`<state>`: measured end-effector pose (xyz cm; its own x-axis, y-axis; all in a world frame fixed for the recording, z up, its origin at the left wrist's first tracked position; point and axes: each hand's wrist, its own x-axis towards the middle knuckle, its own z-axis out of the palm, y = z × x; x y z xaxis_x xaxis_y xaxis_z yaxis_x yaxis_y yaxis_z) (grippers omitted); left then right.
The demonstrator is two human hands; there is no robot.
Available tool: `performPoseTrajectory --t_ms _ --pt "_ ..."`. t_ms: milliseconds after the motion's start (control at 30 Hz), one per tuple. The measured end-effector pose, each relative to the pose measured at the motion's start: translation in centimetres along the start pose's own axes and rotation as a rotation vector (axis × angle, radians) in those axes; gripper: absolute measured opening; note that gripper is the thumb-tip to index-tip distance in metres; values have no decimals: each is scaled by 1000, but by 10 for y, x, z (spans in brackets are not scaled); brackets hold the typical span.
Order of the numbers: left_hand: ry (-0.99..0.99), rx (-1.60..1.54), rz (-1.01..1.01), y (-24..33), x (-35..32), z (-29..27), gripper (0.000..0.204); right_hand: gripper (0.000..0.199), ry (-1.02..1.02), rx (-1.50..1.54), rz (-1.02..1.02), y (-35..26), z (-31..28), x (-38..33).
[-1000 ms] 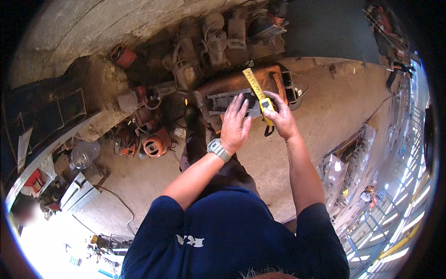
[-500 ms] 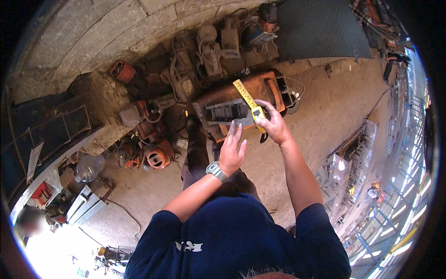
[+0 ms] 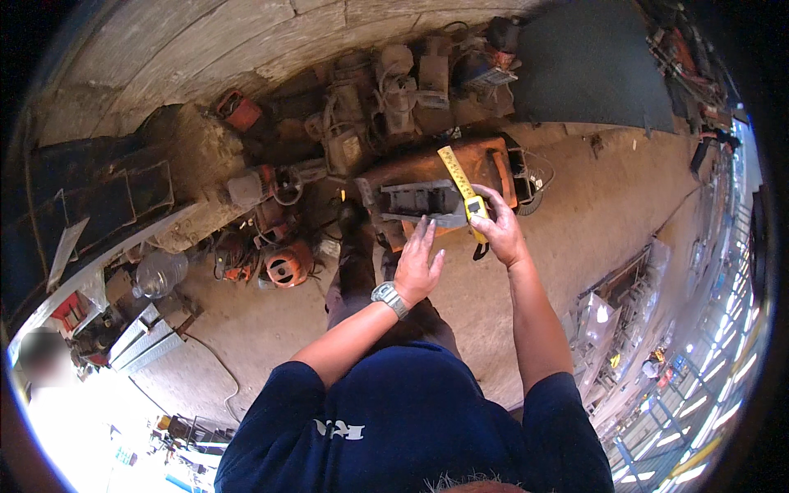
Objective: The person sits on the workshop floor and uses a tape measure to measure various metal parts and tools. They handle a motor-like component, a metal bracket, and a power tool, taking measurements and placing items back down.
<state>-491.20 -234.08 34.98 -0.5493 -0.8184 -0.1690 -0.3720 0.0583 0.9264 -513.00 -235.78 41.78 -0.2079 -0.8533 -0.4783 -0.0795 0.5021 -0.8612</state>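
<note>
In my right hand (image 3: 503, 236) is a yellow tape measure (image 3: 475, 209), gripped round its case. A short length of its yellow blade (image 3: 457, 170) sticks out, pointing up and away to the left. My left hand (image 3: 417, 269) is open, fingers stretched toward the near edge of a grey metal frame (image 3: 403, 202) with a dark hollow middle. Whether the fingertips touch that frame I cannot tell. The frame rests over a worn orange metal machine or box (image 3: 485, 164). A wristwatch (image 3: 389, 299) is on my left wrist.
Dusty power tools and machines (image 3: 399, 90) line the far wall. An orange round-bodied tool (image 3: 288, 265) and a clear plastic bottle (image 3: 160, 274) are at the left. Far right lies a dark plate (image 3: 608, 66); metal stock (image 3: 604, 312) is stacked at the right. A hose (image 3: 233, 378) crosses the floor.
The whole view has shifted, so the surroundings sit slightly further right and lower. My hands keep nearly the same pose, and the tape blade stays out at about the same length.
</note>
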Motion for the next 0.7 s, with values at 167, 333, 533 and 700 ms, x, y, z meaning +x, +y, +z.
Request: performPoseTrajectory --t_ms 167,333,533,700 --pt "2 0 28 -4 -1 -2 73 66 -6 51 14 -6 3 -1" --pt "-8 27 -41 -17 -4 2 72 67 -17 44 33 -11 4 0" --pt "-41 19 -126 -36 -1 1 71 66 -3 10 25 -9 2 -1" --pt "-94 15 -254 -59 0 7 71 64 7 -10 -21 -13 8 -1"
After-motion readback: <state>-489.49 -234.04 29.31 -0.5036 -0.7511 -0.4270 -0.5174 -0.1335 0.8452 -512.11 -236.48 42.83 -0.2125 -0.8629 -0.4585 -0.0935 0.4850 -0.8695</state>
